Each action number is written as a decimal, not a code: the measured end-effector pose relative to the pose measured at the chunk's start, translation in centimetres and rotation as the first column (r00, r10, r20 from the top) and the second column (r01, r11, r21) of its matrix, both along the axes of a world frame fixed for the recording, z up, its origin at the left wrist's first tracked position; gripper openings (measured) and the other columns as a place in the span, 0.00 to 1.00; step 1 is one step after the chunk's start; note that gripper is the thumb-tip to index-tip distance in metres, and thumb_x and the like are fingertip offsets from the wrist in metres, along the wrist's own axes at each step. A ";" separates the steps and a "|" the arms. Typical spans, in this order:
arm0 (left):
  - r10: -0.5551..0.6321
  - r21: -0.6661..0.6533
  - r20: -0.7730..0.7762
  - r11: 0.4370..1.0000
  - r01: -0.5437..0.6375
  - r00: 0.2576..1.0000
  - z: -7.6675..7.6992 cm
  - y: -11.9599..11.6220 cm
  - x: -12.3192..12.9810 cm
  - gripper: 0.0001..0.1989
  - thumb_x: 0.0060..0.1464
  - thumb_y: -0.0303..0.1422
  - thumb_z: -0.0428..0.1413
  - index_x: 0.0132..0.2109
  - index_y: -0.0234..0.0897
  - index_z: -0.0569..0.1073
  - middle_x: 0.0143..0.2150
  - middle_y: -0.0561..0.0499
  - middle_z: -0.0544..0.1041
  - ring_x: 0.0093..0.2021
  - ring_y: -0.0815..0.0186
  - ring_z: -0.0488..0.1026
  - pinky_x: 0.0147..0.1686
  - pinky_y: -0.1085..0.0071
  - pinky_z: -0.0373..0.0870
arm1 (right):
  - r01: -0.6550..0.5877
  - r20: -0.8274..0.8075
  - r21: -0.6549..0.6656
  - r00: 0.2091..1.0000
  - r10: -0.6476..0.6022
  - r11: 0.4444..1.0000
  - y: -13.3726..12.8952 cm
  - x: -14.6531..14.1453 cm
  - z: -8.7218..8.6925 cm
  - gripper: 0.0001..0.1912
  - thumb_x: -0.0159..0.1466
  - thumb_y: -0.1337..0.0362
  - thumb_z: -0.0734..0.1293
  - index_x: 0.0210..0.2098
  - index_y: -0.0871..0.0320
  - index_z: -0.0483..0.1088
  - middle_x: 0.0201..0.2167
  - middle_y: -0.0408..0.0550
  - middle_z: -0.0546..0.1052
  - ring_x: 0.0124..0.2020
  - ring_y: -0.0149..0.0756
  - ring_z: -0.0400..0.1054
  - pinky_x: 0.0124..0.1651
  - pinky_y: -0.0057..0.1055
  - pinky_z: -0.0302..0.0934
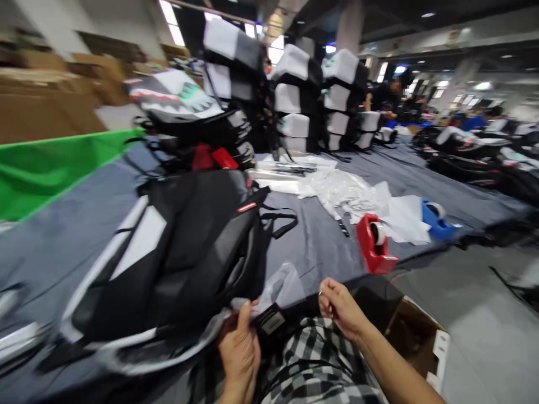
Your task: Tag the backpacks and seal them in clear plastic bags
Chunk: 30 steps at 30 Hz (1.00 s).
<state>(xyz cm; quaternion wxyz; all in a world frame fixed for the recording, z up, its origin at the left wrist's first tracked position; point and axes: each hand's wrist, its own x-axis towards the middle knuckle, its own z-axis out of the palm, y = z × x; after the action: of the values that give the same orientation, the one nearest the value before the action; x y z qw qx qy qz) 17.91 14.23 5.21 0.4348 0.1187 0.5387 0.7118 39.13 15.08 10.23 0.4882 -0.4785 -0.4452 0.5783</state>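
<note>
A black backpack (168,241) with white edging lies on the table in front of me. My left hand (241,350) is closed at its near right edge, thumb on top, gripping a clear plastic bag (284,286) that bunches up there. Beside those fingers hangs a black tag (270,321) with a pale label. My right hand (339,306) is held above my lap, apart from the backpack, its fingers curled into a pinch. Whatever may be between its fingertips is too small to make out.
A red tape dispenser (374,247) and a blue tape dispenser (438,219) sit near the table edge. Plastic bags (345,191) lie behind them. Stacked backpacks (295,95) rise at the back. An open cardboard box (416,336) stands below, right.
</note>
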 end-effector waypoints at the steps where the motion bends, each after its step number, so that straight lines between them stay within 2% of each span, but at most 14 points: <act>1: -0.004 0.011 0.020 1.000 0.004 1.000 0.1 0.0 0.2 0.24 0.34 0.50 0.71 0.31 0.36 0.75 0.28 0.54 0.78 0.29 0.65 0.76 0.37 0.68 0.75 | -0.192 0.047 0.040 0.981 0.190 0.981 0.1 -1.8 0.8 0.21 0.63 0.44 0.66 0.30 0.54 0.61 0.19 0.35 0.60 0.18 0.27 0.52 0.21 0.24 0.49; 2: -0.007 0.025 0.040 1.000 0.006 0.999 0.2 0.0 0.4 0.25 0.34 0.50 0.71 0.30 0.36 0.75 0.28 0.53 0.78 0.29 0.64 0.76 0.37 0.67 0.75 | -0.350 0.138 0.110 0.932 0.335 0.930 0.5 -3.4 1.7 0.19 0.66 0.46 0.64 0.31 0.54 0.62 0.20 0.36 0.63 0.20 0.27 0.55 0.24 0.25 0.52; 4: 0.020 0.046 0.054 0.999 -0.023 0.998 0.1 0.3 0.5 0.26 0.33 0.51 0.71 0.31 0.35 0.75 0.29 0.52 0.79 0.31 0.64 0.76 0.39 0.66 0.74 | -0.565 0.393 0.268 0.803 0.447 0.780 2.1 -6.1 3.4 0.16 0.69 0.50 0.62 0.32 0.55 0.66 0.25 0.39 0.68 0.26 0.29 0.60 0.31 0.26 0.57; 7: 0.082 0.074 -0.005 0.994 -0.082 0.997 -0.4 0.5 0.5 0.27 0.34 0.53 0.71 0.32 0.35 0.75 0.31 0.52 0.78 0.34 0.65 0.75 0.41 0.67 0.72 | -0.768 0.709 0.344 0.590 0.387 0.541 5.3 -9.4 4.7 0.10 0.71 0.59 0.62 0.34 0.56 0.69 0.29 0.42 0.72 0.31 0.30 0.64 0.35 0.26 0.57; 8: 0.090 0.091 -0.028 0.992 -0.088 0.996 -0.6 0.5 0.5 0.27 0.35 0.52 0.70 0.32 0.35 0.75 0.31 0.52 0.78 0.34 0.65 0.75 0.41 0.68 0.71 | -0.809 0.784 0.318 0.518 0.342 0.494 6.2 -10.3 4.7 0.08 0.70 0.63 0.63 0.35 0.56 0.70 0.29 0.42 0.73 0.31 0.31 0.65 0.35 0.26 0.56; 10: 0.092 0.128 -0.059 0.988 -0.084 0.994 -0.9 0.6 0.5 0.25 0.38 0.51 0.70 0.31 0.35 0.74 0.31 0.53 0.77 0.34 0.66 0.74 0.41 0.69 0.70 | -0.856 0.896 0.244 0.379 0.232 0.455 7.3 -11.8 4.6 0.04 0.67 0.68 0.66 0.35 0.56 0.71 0.30 0.43 0.74 0.33 0.31 0.66 0.35 0.25 0.54; 12: 0.100 0.154 -0.066 0.984 -0.089 0.993 -1.2 0.6 0.5 0.22 0.41 0.49 0.69 0.31 0.35 0.74 0.30 0.53 0.77 0.33 0.67 0.73 0.40 0.69 0.69 | -0.878 0.957 0.184 0.263 0.125 0.443 7.7 -12.7 4.1 0.04 0.66 0.70 0.67 0.35 0.56 0.72 0.31 0.43 0.75 0.34 0.32 0.67 0.34 0.26 0.53; 14: 0.105 0.158 -0.062 0.983 -0.094 0.993 -1.3 0.7 0.6 0.21 0.42 0.48 0.69 0.31 0.35 0.74 0.30 0.53 0.77 0.33 0.67 0.72 0.39 0.70 0.69 | -0.890 0.979 0.173 0.201 0.021 0.422 7.7 -13.0 3.7 0.03 0.67 0.69 0.67 0.36 0.56 0.72 0.32 0.45 0.76 0.36 0.34 0.68 0.35 0.27 0.53; 17: 0.096 0.164 -0.040 0.983 -0.089 0.995 -1.5 0.7 0.6 0.20 0.42 0.47 0.69 0.33 0.36 0.75 0.33 0.52 0.78 0.34 0.65 0.74 0.40 0.69 0.70 | -0.898 0.981 0.193 0.173 -0.087 0.394 7.6 -13.1 3.4 0.03 0.68 0.67 0.67 0.37 0.57 0.72 0.32 0.47 0.77 0.36 0.36 0.68 0.36 0.29 0.54; 20: 0.088 0.168 -0.032 0.982 -0.082 0.996 -1.6 0.7 0.5 0.21 0.41 0.48 0.69 0.34 0.35 0.76 0.35 0.50 0.79 0.37 0.63 0.75 0.43 0.66 0.71 | -0.896 0.979 0.200 0.167 -0.116 0.396 7.5 -13.1 3.4 0.02 0.67 0.67 0.68 0.37 0.58 0.73 0.31 0.47 0.77 0.36 0.36 0.68 0.36 0.29 0.55; 23: 0.076 0.170 -0.018 0.983 -0.072 0.997 -1.3 0.6 0.4 0.22 0.41 0.48 0.69 0.35 0.35 0.76 0.36 0.50 0.79 0.37 0.63 0.75 0.45 0.65 0.71 | -0.872 0.983 0.184 0.161 -0.089 0.454 7.4 -13.2 3.4 0.02 0.67 0.67 0.67 0.37 0.58 0.73 0.32 0.47 0.78 0.36 0.35 0.69 0.36 0.28 0.55; 26: 0.056 0.180 0.013 0.982 -0.058 0.998 -0.8 0.4 0.4 0.21 0.41 0.47 0.69 0.36 0.36 0.77 0.37 0.50 0.80 0.39 0.63 0.76 0.47 0.65 0.71 | -0.812 0.984 0.156 0.178 -0.015 0.563 7.4 -13.1 3.2 0.03 0.67 0.68 0.67 0.36 0.58 0.73 0.32 0.48 0.77 0.36 0.35 0.70 0.36 0.28 0.55; 28: 0.041 0.193 0.042 0.980 -0.048 0.998 -0.5 0.3 0.5 0.21 0.41 0.46 0.70 0.37 0.36 0.77 0.39 0.50 0.80 0.41 0.62 0.76 0.49 0.64 0.71 | -0.773 0.968 0.149 0.241 0.069 0.616 7.6 -12.7 3.0 0.03 0.67 0.68 0.66 0.36 0.58 0.71 0.32 0.47 0.77 0.34 0.35 0.69 0.35 0.28 0.55; 30: 0.026 0.187 0.068 0.982 -0.038 0.997 -0.3 0.3 0.5 0.21 0.41 0.45 0.70 0.38 0.36 0.78 0.39 0.50 0.80 0.41 0.62 0.76 0.50 0.64 0.70 | -0.755 0.913 0.156 0.356 0.199 0.637 8.0 -12.3 2.7 0.04 0.68 0.67 0.64 0.35 0.57 0.69 0.30 0.45 0.75 0.32 0.33 0.68 0.34 0.27 0.54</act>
<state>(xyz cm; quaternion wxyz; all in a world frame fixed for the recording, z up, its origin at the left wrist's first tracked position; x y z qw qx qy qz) 18.38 14.52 4.88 0.4273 0.1274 0.4565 0.7699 26.86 23.11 12.93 0.1249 -0.3625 -0.8923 0.2385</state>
